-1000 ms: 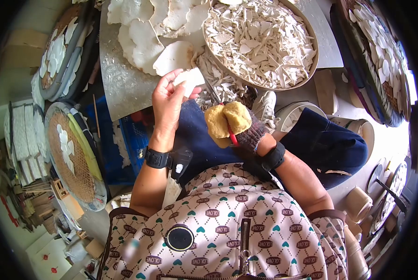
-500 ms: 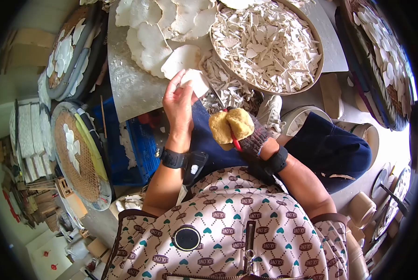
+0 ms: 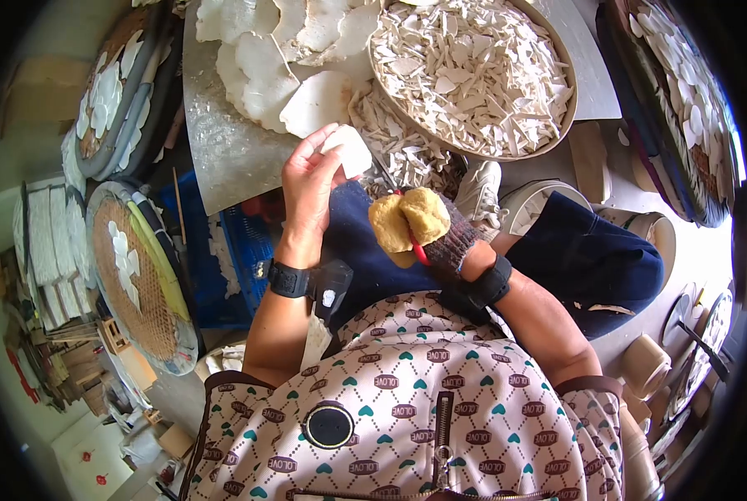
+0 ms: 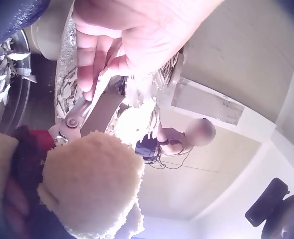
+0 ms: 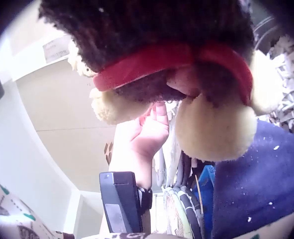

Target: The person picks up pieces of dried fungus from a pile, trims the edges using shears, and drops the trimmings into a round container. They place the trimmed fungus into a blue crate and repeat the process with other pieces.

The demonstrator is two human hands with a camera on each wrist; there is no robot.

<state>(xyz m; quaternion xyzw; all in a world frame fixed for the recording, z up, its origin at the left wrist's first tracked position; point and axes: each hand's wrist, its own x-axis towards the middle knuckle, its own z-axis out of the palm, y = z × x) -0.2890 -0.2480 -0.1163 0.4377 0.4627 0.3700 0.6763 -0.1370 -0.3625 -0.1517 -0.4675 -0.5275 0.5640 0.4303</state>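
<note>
My bare left hand [image 3: 307, 188] pinches a thin white slice [image 3: 353, 154] between thumb and fingers, over the front edge of the metal table. A dark knitted glove with yellow foam pads [image 3: 408, 220] covers part of my right hand [image 3: 440, 234]. That hand grips red-handled scissors [image 5: 142, 62], whose metal blades point up toward the slice. In the left wrist view the scissors' pivot [image 4: 72, 122] shows just below the left fingertips, the blades close beside the slice. Foam and glove hide much of the right fingers.
Large white slices [image 3: 261, 75] overlap on the metal table [image 3: 223, 159]. A round tray [image 3: 570, 100] heaped with white strips stands to the right, with loose scraps [image 3: 398, 138] before it. A blue crate [image 3: 248, 250] and a round woven tray [image 3: 144, 301] are on the left.
The head view shifts slightly right and then back. My left hand turns the slice a little, so more of its flat face shows. My right hand keeps its hold on the scissors.
</note>
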